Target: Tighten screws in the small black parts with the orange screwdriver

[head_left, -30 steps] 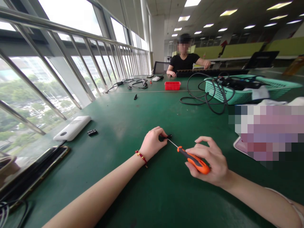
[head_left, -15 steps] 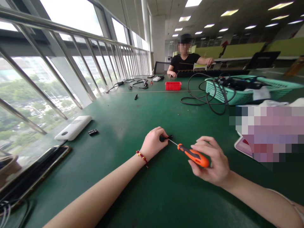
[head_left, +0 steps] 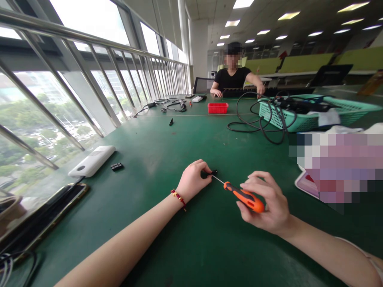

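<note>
Pinched in the fingers of my left hand [head_left: 196, 176] is a small black part [head_left: 214, 172], mostly hidden by them and held low over the green table [head_left: 155, 235]. My right hand [head_left: 267, 201] holds an orange and black screwdriver [head_left: 245, 197] by its handle, with the palm behind it and the fingers loosely curled. The thin metal shaft points left, and its tip meets the black part by my left fingertips. Whether the tip sits in a screw is too small to tell.
On the left lie a black piece [head_left: 117, 166], a white power bank [head_left: 92, 160] and a phone [head_left: 44, 217]. Further off are a small black part [head_left: 171, 122], a red bin [head_left: 218, 108], cables [head_left: 175, 105] and a teal basket [head_left: 302, 121]. Across the table sits a person [head_left: 232, 77].
My hands, the screwdriver and the black part stay nearly where they were. Across the table, the person's raised hand has come down toward the tabletop.
</note>
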Demonstrator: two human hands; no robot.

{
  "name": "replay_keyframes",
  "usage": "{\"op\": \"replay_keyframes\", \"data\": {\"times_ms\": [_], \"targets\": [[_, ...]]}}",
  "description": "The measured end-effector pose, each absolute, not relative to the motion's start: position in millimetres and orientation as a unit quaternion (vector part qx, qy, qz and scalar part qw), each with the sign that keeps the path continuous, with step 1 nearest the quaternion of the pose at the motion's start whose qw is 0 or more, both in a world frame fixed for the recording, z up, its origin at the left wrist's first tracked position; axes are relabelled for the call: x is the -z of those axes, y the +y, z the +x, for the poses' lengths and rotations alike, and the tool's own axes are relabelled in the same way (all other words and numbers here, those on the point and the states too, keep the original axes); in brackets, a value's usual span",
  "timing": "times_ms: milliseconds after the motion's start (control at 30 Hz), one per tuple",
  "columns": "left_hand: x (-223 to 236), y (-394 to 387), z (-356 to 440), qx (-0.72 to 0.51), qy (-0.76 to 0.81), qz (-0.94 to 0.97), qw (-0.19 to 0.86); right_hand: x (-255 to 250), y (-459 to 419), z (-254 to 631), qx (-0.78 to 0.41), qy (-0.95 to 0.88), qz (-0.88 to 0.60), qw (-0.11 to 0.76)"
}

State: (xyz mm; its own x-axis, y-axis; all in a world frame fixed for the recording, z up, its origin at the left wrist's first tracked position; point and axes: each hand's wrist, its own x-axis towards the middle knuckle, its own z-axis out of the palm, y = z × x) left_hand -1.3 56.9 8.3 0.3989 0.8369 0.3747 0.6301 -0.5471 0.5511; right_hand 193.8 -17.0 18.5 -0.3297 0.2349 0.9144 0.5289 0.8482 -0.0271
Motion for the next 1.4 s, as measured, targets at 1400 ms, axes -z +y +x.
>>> {"op": "replay_keyframes", "data": {"times_ms": [1400], "targets": [[-9.6, 56.2, 0.6, -0.321, 0.457, 0.814, 0.157, -17.8, -18.7, 195.9, 0.065, -0.869, -0.254, 0.419]]}}
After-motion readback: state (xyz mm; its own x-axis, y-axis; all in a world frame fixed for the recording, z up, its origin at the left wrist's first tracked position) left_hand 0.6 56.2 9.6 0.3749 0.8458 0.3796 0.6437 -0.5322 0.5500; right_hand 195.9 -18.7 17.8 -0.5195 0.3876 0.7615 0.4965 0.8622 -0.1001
